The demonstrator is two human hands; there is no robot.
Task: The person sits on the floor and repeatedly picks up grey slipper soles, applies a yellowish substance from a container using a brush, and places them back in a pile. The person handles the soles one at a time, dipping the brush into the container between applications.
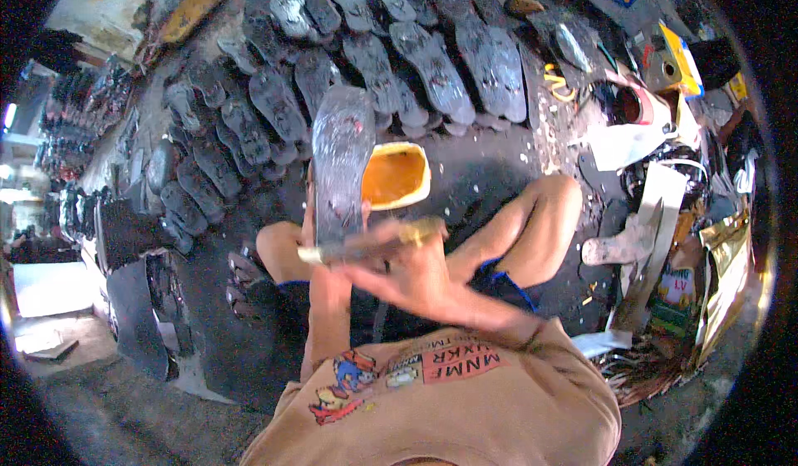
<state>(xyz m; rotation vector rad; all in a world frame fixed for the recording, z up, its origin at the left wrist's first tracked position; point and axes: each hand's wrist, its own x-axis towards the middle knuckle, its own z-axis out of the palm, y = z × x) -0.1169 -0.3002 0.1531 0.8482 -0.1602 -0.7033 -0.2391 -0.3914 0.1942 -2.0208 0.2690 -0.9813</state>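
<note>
A dark grey shoe sole [341, 154], its upper face shiny and wet-looking, stands tilted in front of me. My left hand [309, 226] is closed on its lower part from beneath, mostly hidden by the sole. Across the sole's near end lies a brush-like tool [357, 246] with a brown shaft, smeared by motion. My right hand [420, 262], also blurred, is closed around it. Just right of the sole, a pale-rimmed tub [426, 175] holds orange, glue-like liquid [395, 177] and is partly covered by the sole.
Rows of dark soles [432, 67] cover the ground ahead and to the left. A white cup-like container [640, 113], a yellow box [682, 59] and a pale sole-shaped piece [619, 246] lie among clutter at right. A dark sheet [137, 300] is at left.
</note>
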